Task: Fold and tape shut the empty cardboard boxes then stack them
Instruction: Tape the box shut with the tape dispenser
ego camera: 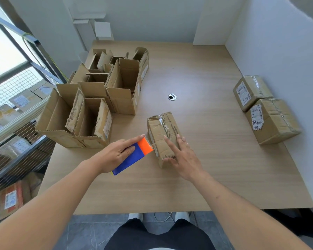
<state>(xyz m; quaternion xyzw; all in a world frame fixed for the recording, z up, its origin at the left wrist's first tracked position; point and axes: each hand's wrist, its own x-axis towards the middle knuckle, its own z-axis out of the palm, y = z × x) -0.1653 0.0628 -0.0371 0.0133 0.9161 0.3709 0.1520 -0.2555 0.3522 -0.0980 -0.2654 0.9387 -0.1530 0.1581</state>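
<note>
The smooth wood-grain table (197,159) carries rough, open-flapped corrugated boxes (90,98) at my left and 2 taped boxes (266,109) at my right. My right hand (182,156) rests flat, fingers straight, on the small closed box (163,136) at centre. My left hand (116,152) grips the orange-and-blue tape dispenser (134,156) against its side.

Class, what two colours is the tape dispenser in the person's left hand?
The tape dispenser is orange at its front and blue behind, seen in the head view.

Three taped boxes (163,136), one tape dispenser (134,156), several open boxes (90,103), uncountable
</note>
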